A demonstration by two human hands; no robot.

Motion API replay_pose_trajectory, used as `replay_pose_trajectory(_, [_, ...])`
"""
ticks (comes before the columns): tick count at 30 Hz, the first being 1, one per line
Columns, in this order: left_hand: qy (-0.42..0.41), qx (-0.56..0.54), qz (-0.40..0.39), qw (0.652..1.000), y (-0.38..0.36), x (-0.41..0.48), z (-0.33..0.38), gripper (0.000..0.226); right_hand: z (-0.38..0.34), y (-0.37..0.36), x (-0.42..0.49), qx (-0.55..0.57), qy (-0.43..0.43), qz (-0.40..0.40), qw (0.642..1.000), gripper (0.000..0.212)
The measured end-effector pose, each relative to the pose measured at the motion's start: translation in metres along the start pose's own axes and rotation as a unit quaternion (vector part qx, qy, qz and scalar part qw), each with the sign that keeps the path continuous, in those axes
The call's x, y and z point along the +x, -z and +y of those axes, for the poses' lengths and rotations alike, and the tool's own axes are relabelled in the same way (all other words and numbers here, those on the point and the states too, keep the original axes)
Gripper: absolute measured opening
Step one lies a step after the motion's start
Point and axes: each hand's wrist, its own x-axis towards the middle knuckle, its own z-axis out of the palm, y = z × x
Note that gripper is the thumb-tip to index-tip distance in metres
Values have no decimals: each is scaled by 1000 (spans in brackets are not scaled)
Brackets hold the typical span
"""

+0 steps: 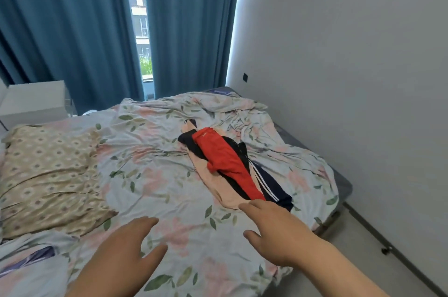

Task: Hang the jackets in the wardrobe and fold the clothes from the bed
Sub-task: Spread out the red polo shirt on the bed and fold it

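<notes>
Left hand (pixel 126 248): nearest the camera, above the sheet (pixel 169 199), fingers spread, grip released, holding nothing.
Right hand (pixel 278 231): reaching forward with straight fingers, grip released. The fingertips are at the near end of the clothes pile (pixel 225 175); whether they touch it I cannot tell.
Bed (pixel 344 187): the rumpled flowered sheet covers it.
Clothes pile: right of the bed's middle. A red garment (pixel 223 163) lies on a peach garment (pixel 218 190) and a dark striped garment (pixel 274 190), all overlapping.
Risk: pulling the near edge would likely drag the whole stack, since the pieces lie on one another. The loose sheet could bunch up with them too.
Hard to make out: which piece, if any, is a jacket. The pile's underside is hidden and no wardrobe is in view.
Far end: pillow (pixel 48 175) to the left, blue curtains (pixel 72 29) behind.
</notes>
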Motion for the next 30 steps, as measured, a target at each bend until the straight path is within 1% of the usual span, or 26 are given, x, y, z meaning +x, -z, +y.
replay_pose_trajectory(5, [-12,12,-2,1000,-22,51,73,62,88,10,10,37,-16,15,999,59])
replay_pose_trajectory(10, [-8,20,11,1000,-50,100,139,62,174,17,31,55,-12,11,998,57])
replay_pose_trajectory(15, [-7,32,23,999,-71,131,191,60,232,27,42,61,-15,5,998,45])
replay_pose_trajectory(20, [-17,43,20,999,-78,149,216,62,258,32,49,83,-18,15,996,52])
replay_pose_trajectory(25, [-28,46,19,998,-78,166,221,59,262,34,50,94,-30,20,995,53])
replay_pose_trajectory(30, [-40,33,17,999,-82,190,216,58,261,38,49,87,-58,13,994,40])
